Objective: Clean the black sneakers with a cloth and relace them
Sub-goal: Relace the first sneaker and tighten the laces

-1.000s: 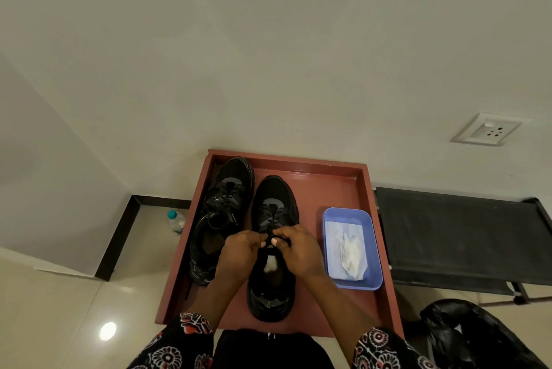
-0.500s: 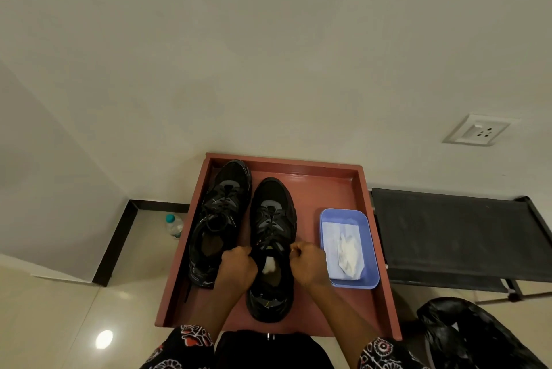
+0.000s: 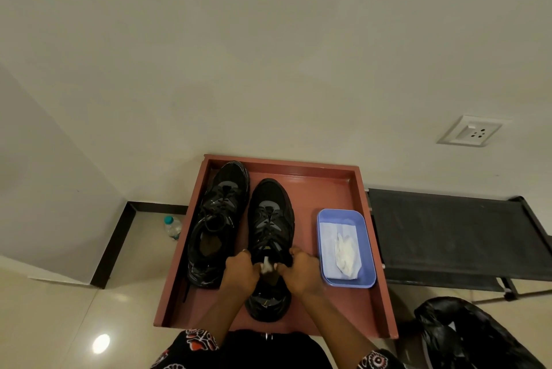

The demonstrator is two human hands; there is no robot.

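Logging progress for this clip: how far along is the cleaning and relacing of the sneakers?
Looks done: the left sneaker is laced, and the cloth lies in the blue tub, so wiping seems over. In hand: the left hand and right hand grip the right sneaker at its collar, where the laces end. Left: probably the final tie; the lace ends are hidden.

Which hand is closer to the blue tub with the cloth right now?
Right. The right hand is at the collar of the nearer sneaker, just beside the blue tub. The left hand is across that sneaker, farther away.
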